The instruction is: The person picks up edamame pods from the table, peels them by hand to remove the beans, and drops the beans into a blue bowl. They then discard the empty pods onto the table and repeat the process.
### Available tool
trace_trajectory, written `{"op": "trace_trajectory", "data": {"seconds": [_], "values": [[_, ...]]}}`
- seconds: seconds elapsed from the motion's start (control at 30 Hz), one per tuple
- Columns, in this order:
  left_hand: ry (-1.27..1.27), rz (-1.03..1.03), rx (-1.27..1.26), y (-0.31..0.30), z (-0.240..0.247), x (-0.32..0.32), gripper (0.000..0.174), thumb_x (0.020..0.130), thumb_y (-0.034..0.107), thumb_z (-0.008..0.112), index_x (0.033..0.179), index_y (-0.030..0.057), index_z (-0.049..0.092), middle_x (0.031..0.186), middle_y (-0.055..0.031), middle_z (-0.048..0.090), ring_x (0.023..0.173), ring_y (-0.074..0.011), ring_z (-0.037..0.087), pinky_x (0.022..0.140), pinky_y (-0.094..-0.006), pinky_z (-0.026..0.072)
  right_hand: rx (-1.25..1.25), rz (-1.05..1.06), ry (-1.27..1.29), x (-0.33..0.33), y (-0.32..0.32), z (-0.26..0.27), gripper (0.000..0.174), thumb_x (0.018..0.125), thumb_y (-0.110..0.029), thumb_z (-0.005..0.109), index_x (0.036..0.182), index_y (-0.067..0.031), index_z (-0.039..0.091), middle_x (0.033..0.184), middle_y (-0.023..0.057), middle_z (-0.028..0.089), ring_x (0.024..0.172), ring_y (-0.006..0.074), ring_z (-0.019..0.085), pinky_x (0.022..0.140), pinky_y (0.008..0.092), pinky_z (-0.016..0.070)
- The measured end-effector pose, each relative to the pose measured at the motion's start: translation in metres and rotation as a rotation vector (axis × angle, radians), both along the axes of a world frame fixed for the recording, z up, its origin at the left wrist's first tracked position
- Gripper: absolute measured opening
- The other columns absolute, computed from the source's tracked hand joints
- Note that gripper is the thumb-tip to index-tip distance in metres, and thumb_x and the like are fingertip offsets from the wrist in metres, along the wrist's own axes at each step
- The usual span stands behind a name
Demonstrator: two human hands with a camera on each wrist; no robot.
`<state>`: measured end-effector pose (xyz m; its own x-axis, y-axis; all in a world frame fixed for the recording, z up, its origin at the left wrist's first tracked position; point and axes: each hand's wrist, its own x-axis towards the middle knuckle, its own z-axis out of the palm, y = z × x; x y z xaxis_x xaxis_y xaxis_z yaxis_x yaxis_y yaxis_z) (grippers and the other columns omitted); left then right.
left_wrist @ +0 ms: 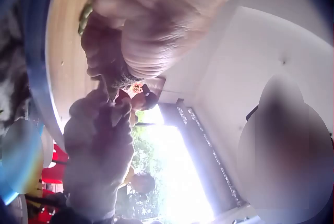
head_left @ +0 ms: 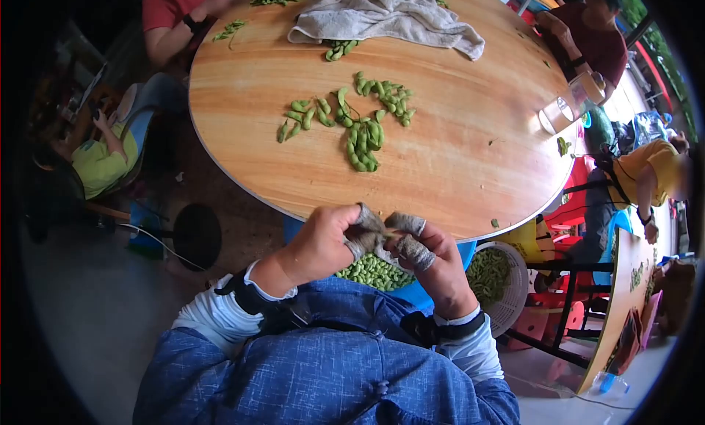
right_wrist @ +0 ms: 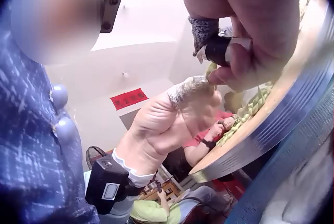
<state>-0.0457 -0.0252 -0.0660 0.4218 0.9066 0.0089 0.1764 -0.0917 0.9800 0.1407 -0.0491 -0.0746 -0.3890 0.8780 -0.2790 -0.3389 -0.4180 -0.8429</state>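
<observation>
Just beyond the table's near edge in the head view, my left hand (head_left: 321,241) and right hand (head_left: 439,267) meet fingertip to fingertip. Grey cloth wraps cover the thumbs and some fingertips. A small green soybean pod (right_wrist: 211,70) is pinched between both hands in the right wrist view, mostly hidden by the fingers. Below them, shelled green beans (head_left: 376,273) fill a blue tub (head_left: 421,296) by my lap. On the wooden table (head_left: 257,157) ahead, loose soybean pods (head_left: 363,143) lie in small clusters.
A crumpled grey towel (head_left: 385,17) lies at the table's far side, partly over more pods. Near the right edge stands a glass cup (head_left: 557,116). A white basket (head_left: 516,282) of pods sits right of the tub. Other people sit around the table, and a black stool (head_left: 197,238) stands left.
</observation>
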Motion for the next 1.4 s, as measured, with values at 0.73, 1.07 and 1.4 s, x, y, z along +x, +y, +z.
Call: {"op": "trace_trajectory", "data": {"seconds": [0.73, 1.07, 1.4], "values": [[0.158, -0.338, -0.117, -0.020, -0.059, -0.003, 0.015, 0.075, 0.005, 0.059, 0.088, -0.0031, 0.055, 0.077, -0.0070, 0.060, 0.071, -0.0052, 0.050, 0.062, -0.0232, 0.0428, 0.203, 0.026, -1.233, 0.052, -0.029, -0.111, 0.020, 0.069, -0.019, 0.051, 0.078, -0.0056, 0.063, 0.078, 0.0143, 0.061, 0.075, 0.0306, 0.058, 0.066, 0.0371, 0.0457], [0.097, -0.221, -0.133, -0.028, -0.053, -0.012, 0.012, 0.074, 0.001, 0.058, 0.084, -0.0039, 0.053, 0.068, -0.0040, 0.056, 0.066, -0.0037, 0.046, 0.056, -0.0228, 0.0415, 0.622, -0.387, -1.828, 0.041, 0.024, -0.229, 0.042, 0.076, -0.037, 0.048, 0.112, -0.0152, 0.050, 0.114, 0.0104, 0.051, 0.103, 0.0279, 0.049, 0.076, 0.0380, 0.0450], [-0.005, -0.244, -0.353, -0.027, -0.041, -0.014, 0.012, 0.071, -0.005, 0.055, 0.083, -0.0035, 0.052, 0.070, -0.0020, 0.055, 0.064, -0.0065, 0.052, 0.056, -0.0216, 0.0429, 0.004, -0.631, -1.633, 0.131, -0.063, -0.083, 0.029, 0.072, -0.024, 0.060, 0.092, -0.0022, 0.058, 0.067, 0.0175, 0.058, 0.060, 0.0287, 0.056, 0.056, 0.0346, 0.0446]]}}
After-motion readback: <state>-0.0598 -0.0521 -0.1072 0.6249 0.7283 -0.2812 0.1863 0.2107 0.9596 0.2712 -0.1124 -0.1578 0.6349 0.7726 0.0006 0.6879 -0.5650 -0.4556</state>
